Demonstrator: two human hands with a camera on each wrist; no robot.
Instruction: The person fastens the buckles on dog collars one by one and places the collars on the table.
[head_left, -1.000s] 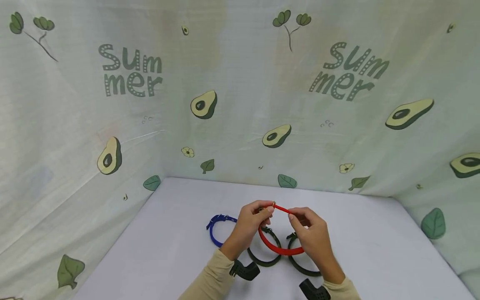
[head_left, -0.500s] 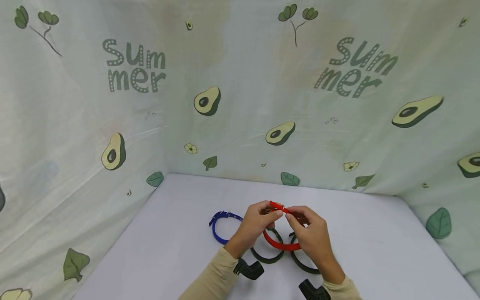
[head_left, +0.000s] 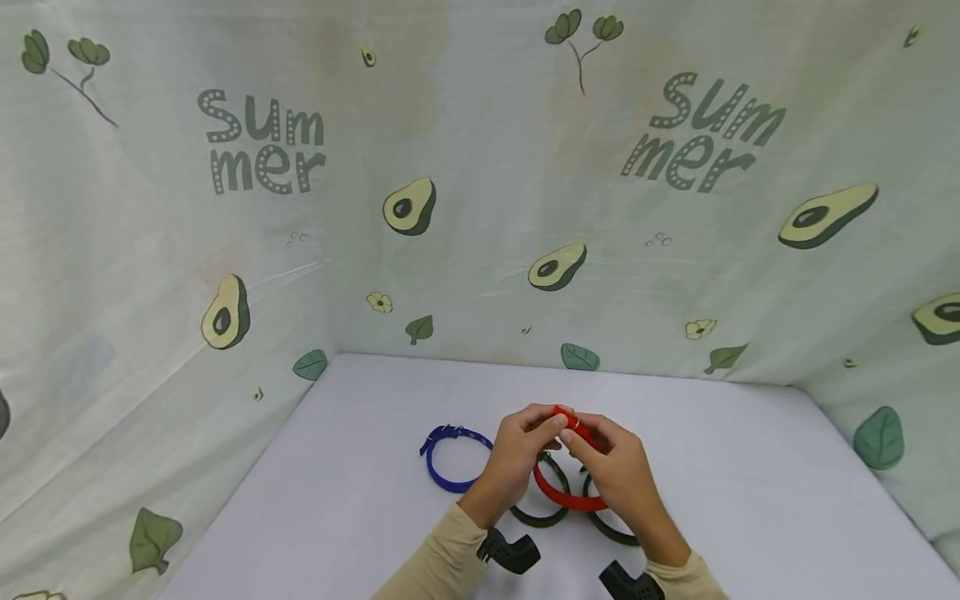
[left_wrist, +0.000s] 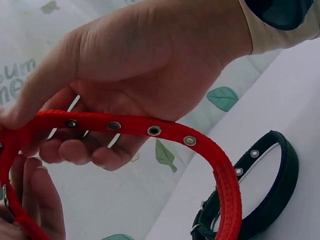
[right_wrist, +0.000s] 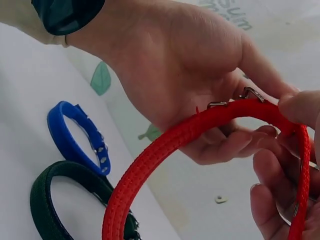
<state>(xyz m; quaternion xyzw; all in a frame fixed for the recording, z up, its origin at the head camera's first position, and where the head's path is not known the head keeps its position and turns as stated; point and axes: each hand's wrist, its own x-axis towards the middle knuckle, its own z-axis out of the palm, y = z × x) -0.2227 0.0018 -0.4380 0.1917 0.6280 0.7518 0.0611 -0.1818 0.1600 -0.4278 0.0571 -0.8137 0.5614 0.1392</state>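
Collar: I see the red woven collar with metal eyelets (head_left: pixel 567 497) lifted above the white table (head_left: pixel 750 500)
Hands: left hand (head_left: pixel 520 450) and right hand (head_left: pixel 615 467) both pinch its ends together
Progress: I judge buckling unfinished
Around: blue collar (head_left: pixel 442 467) and two dark green collars (head_left: pixel 540 517) lying buckled

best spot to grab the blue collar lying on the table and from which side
Probably the plain curved band of the blue collar, on its left arc, coming from above and the left. It lies as a closed loop on the table with bare surface on that side; its right part runs behind the left hand, and its buckle end at the top is bulkier.
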